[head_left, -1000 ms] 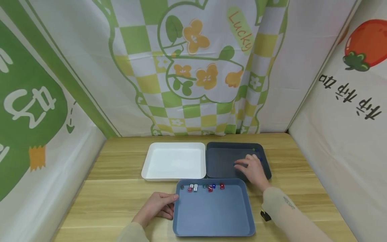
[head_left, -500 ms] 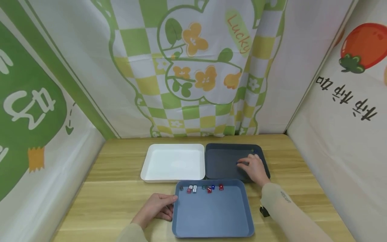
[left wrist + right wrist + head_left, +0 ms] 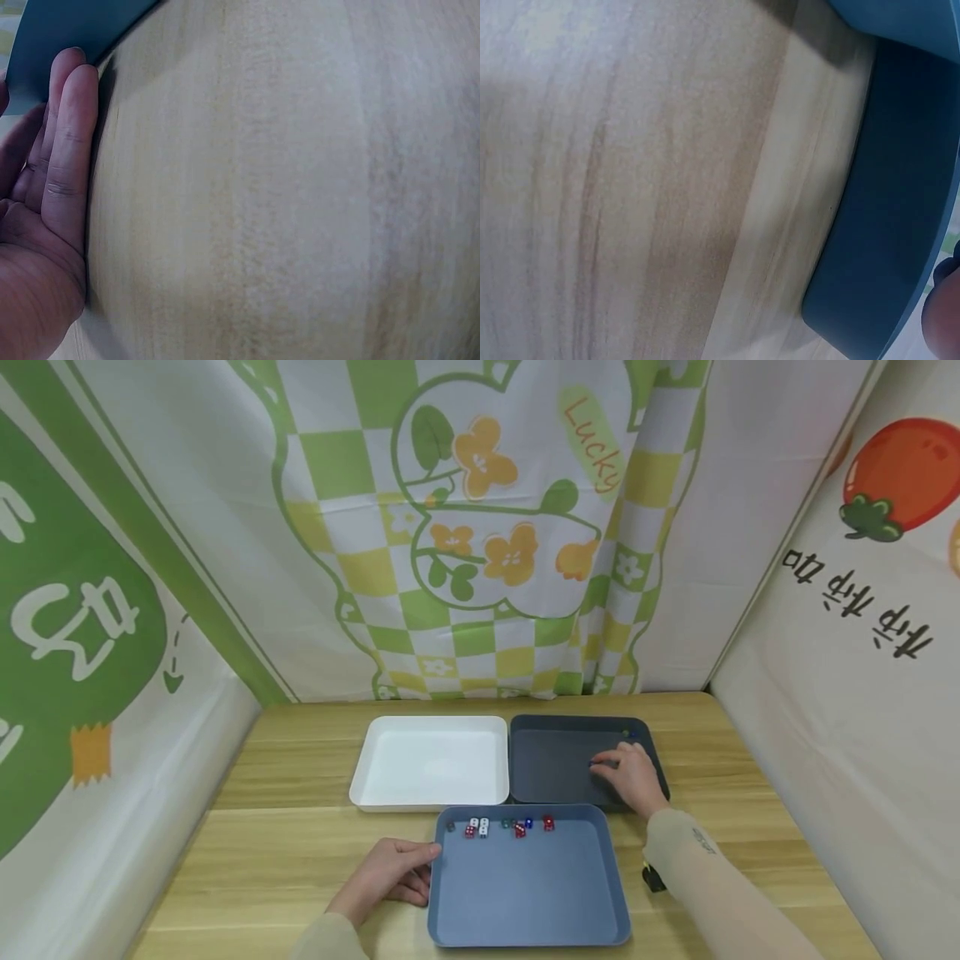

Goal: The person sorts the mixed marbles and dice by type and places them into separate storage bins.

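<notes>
My left hand (image 3: 393, 870) holds the left edge of the blue-grey tray (image 3: 528, 902), thumb up at the rim. In the left wrist view its fingers (image 3: 73, 142) reach along the table to the tray's outer side. My right hand (image 3: 630, 774) is over the dark tray (image 3: 551, 760), pinching a small dark blue die (image 3: 591, 764) between thumb and fingertips. Several dice lie along the far side of the blue-grey tray, among them white dice (image 3: 483, 827), red dice (image 3: 520, 831), a blue die (image 3: 528, 822) and dark green dice (image 3: 506, 823).
Left of the dark tray stands a white tray (image 3: 431, 764). A few small dice (image 3: 628, 734) lie in the dark tray's far right corner. A black strap-like piece (image 3: 653, 877) shows under the right forearm. Printed curtains (image 3: 480, 635) hang behind the wooden table (image 3: 300, 760).
My right hand with the blue die has shifted slightly right over the dark tray. The left hand stays at the blue-grey tray's edge. The head view has shifted a little.
</notes>
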Motion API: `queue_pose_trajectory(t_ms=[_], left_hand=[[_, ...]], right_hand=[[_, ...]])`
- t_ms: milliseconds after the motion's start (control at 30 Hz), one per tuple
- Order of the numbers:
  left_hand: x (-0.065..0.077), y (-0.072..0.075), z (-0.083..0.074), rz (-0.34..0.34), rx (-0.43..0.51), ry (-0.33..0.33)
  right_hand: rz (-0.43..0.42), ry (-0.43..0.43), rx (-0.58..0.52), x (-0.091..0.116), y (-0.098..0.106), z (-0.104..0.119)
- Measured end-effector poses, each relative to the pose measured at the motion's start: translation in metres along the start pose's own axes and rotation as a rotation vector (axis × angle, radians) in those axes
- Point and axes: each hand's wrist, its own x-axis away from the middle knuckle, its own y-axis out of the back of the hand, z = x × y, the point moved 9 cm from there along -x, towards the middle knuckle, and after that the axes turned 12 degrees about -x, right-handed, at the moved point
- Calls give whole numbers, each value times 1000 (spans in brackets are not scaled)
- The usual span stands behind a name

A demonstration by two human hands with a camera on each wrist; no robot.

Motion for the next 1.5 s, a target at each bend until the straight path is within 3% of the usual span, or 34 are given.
queue_pose_trajectory(t_ms=[1200,1500], left_hand=[[-4,1,4,-6,25,24],[-3,0,3,-1,6,-3]], right_hand=[[45,-85,-7,-13,-7,-9],[66,-101,-7,-14,-11,-16]])
